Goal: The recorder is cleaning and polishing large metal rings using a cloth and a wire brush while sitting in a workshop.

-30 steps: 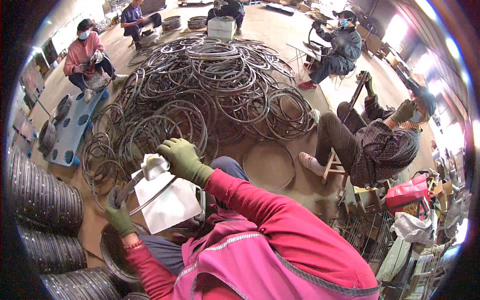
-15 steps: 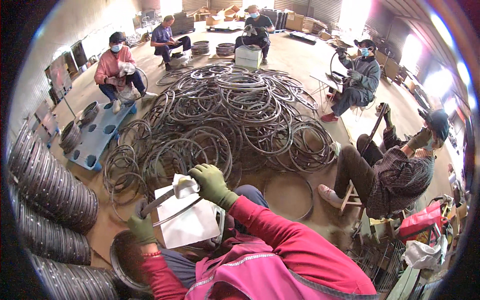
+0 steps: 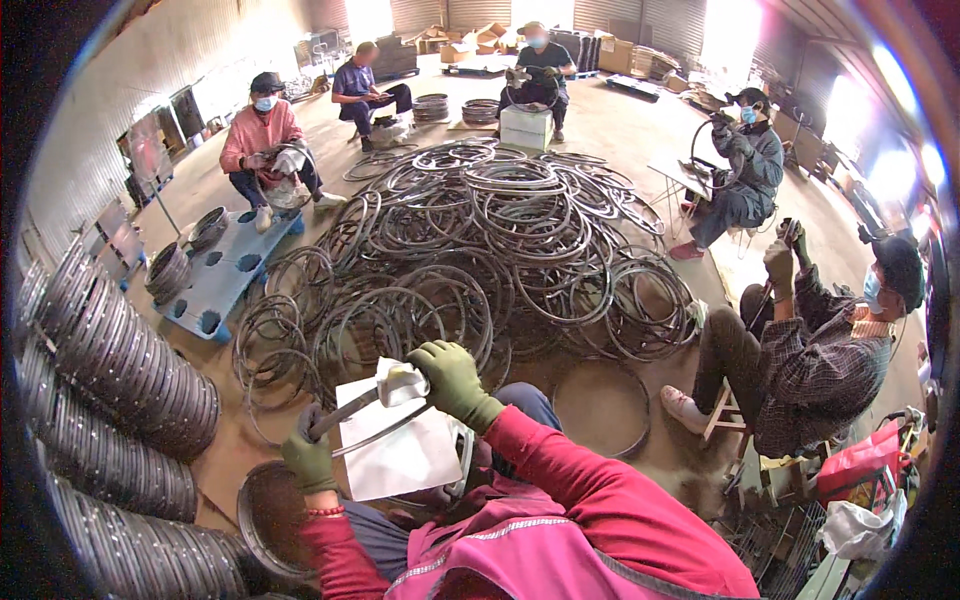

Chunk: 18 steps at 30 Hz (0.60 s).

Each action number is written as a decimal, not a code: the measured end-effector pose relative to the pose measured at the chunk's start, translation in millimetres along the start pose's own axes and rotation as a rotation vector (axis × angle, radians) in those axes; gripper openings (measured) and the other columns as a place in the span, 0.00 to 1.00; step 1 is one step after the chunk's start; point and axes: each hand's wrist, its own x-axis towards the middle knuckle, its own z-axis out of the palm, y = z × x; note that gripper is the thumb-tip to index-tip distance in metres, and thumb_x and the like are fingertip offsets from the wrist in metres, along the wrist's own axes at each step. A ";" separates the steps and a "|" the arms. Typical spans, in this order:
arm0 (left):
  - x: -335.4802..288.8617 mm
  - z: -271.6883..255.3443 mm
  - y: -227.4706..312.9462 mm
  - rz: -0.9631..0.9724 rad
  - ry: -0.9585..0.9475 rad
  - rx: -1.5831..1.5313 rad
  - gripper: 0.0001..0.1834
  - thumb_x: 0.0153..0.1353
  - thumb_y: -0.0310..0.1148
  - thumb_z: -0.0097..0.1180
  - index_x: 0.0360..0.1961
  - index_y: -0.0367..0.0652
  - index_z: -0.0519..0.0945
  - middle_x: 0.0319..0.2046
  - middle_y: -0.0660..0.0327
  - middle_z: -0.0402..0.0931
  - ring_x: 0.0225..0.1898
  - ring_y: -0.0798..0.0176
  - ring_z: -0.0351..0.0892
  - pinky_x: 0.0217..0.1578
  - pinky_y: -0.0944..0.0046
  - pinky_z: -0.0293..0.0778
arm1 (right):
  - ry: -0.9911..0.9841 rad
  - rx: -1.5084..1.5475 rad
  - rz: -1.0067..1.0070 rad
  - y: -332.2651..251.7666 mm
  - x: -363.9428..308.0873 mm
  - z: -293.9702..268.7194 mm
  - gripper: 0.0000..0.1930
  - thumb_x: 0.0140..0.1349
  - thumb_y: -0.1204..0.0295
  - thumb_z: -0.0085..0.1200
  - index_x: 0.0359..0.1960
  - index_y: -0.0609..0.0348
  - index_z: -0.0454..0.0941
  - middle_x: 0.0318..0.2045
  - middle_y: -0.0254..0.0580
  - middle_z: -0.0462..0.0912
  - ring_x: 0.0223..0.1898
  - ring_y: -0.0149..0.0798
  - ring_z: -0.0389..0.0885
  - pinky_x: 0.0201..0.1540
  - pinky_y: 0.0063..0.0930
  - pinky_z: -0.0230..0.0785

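A dark metal wheel rim is held up in front of me. My left hand, in an olive-green glove, is closed round its left part. My right hand, gloved the same way, grips a crumpled white cloth pressed against the rim's upper part. Below the rim lies a white sheet over my lap area. Another rim stands low by my left forearm, partly hidden by it.
Ahead spreads a large tangled heap of rims. Tall stacks of rims rise at my left, near a blue pallet. Several seated people surround the heap; one sits close on my right. A red bag lies at the lower right.
The whole view has shifted, so the scene sits further right and lower. My grip looks the same. The person at my right has lowered a hand from the face to their rim.
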 end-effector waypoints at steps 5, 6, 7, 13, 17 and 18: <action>3.7 -11.8 13.3 0.050 -0.116 0.054 0.14 0.49 0.29 0.58 0.39 0.38 0.79 0.33 0.49 0.78 0.37 0.49 0.79 0.35 0.57 0.73 | 0.028 -0.030 -0.016 -0.6 -0.3 0.6 0.19 0.37 0.70 0.58 0.36 0.56 0.74 0.34 0.40 0.76 0.40 0.46 0.75 0.43 0.38 0.67; 6.6 -14.6 19.8 0.132 -0.116 0.158 0.17 0.48 0.29 0.59 0.42 0.38 0.77 0.34 0.49 0.78 0.37 0.48 0.78 0.36 0.56 0.73 | 0.030 -0.005 -0.001 0.3 1.5 -0.8 0.20 0.37 0.69 0.58 0.36 0.57 0.74 0.34 0.40 0.76 0.40 0.47 0.75 0.42 0.38 0.67; 7.3 -15.5 27.2 0.211 -0.119 0.264 0.20 0.48 0.29 0.59 0.45 0.39 0.75 0.35 0.50 0.77 0.38 0.48 0.77 0.37 0.54 0.72 | 0.043 -0.014 0.004 2.9 -0.5 2.0 0.20 0.36 0.68 0.60 0.36 0.57 0.74 0.34 0.42 0.76 0.39 0.48 0.75 0.42 0.38 0.67; 50.1 5.5 96.1 0.440 -0.391 0.334 0.25 0.47 0.31 0.60 0.50 0.44 0.72 0.37 0.50 0.76 0.40 0.46 0.75 0.40 0.54 0.72 | 0.086 0.003 0.031 38.0 0.2 10.6 0.19 0.40 0.73 0.54 0.39 0.56 0.74 0.36 0.44 0.78 0.41 0.48 0.76 0.43 0.37 0.69; 69.5 30.6 96.8 0.308 -0.476 0.376 0.17 0.49 0.31 0.57 0.43 0.49 0.77 0.33 0.51 0.78 0.36 0.46 0.77 0.36 0.53 0.73 | -0.024 -0.170 0.130 32.0 21.6 1.1 0.22 0.38 0.71 0.60 0.40 0.55 0.74 0.37 0.43 0.78 0.41 0.47 0.77 0.43 0.38 0.69; 73.2 33.6 102.6 0.289 -0.493 0.424 0.15 0.49 0.31 0.57 0.41 0.49 0.79 0.31 0.52 0.78 0.35 0.46 0.78 0.35 0.52 0.73 | -0.057 -0.228 0.112 23.6 26.9 -2.2 0.23 0.39 0.69 0.60 0.42 0.53 0.74 0.38 0.42 0.77 0.43 0.46 0.76 0.45 0.38 0.68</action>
